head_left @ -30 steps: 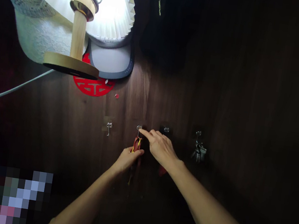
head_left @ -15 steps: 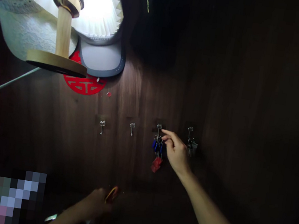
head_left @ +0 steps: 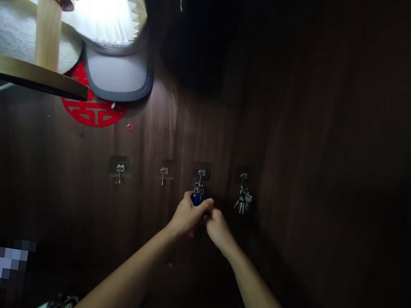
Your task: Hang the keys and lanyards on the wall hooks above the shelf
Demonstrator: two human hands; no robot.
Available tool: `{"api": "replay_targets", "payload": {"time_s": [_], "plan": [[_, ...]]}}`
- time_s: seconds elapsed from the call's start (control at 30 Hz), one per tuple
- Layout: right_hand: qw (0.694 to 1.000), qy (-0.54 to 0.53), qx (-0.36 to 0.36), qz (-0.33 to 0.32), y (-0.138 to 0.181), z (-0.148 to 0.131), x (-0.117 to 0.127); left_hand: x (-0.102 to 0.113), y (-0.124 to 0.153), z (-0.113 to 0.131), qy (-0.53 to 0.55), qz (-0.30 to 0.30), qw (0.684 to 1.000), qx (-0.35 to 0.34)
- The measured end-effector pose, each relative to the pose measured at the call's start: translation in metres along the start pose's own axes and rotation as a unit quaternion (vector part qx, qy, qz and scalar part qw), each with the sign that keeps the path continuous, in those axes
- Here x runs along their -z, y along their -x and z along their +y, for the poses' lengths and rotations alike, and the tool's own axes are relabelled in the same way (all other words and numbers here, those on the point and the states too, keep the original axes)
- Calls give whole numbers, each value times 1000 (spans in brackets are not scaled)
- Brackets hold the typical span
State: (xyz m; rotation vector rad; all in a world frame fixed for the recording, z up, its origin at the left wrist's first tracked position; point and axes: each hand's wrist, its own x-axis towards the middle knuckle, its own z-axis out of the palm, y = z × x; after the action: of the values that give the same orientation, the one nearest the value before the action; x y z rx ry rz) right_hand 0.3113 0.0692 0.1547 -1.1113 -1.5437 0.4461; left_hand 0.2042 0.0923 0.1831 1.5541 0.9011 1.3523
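A bunch of keys with blue tags (head_left: 197,197) hangs from the third metal hook (head_left: 201,176) on a dark wood panel (head_left: 195,121). My left hand (head_left: 188,216) is closed around the lower part of the bunch, hiding most of it. Only a sliver of its red fob shows below my fingers. My right hand (head_left: 218,229) sits just to the right, its fingers touching my left hand and close to the keys. Its grip is hidden.
Two bare hooks (head_left: 120,172) (head_left: 164,174) stand to the left, and a silver key bunch (head_left: 242,200) hangs on the fourth hook. Above are a pleated lamp (head_left: 47,32), a grey pad (head_left: 116,76), a red emblem (head_left: 92,111) and a dark bag (head_left: 202,19).
My left hand has risen from the bottom of the view to the blue keys, and my right hand has dropped onto them. The red fob is now mostly covered. The whole view has shifted.
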Motion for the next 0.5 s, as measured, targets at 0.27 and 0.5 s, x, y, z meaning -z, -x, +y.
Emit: {"api": "replay_targets", "payload": {"time_s": [0.27, 0.5], "plan": [[972, 218, 80, 26, -6, -30, 51, -22, -14, -9, 80, -24, 995, 45], [882, 441, 164, 23, -36, -45, 56, -19, 2, -6, 102, -46, 990, 80]]}}
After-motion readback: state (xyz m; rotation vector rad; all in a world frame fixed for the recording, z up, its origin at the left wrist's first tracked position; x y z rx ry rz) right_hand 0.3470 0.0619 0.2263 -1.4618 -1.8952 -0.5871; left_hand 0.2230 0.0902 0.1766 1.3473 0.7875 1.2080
